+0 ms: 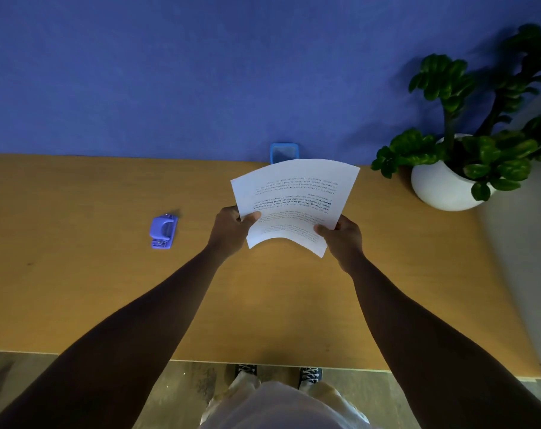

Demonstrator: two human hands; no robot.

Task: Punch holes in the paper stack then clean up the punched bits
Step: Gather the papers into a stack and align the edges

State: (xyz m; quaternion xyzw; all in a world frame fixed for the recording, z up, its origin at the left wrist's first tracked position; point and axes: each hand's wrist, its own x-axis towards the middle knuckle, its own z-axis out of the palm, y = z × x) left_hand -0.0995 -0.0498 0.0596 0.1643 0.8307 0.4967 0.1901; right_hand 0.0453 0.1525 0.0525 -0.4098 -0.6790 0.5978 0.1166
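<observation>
You face a wooden bench (pixel 77 289) against a blue wall (pixel 170 72); a potted plant (pixel 448 181) stands far right, mottled floor (pixel 176 394) below.

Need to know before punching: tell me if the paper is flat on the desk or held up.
Held up: both hands, left and right, grip the paper, which bows.

Paper stack (pixel 294 202): white printed sheets, text upside down to viewer, held above table, bowed upward across middle, near edge gripped at both corners; sits at 12 o'clock from frame centre. Hole punch (pixel 163 231): small, purple-blue (handle down), flat on table at 9 o'clock, well apart from paper stack.
</observation>
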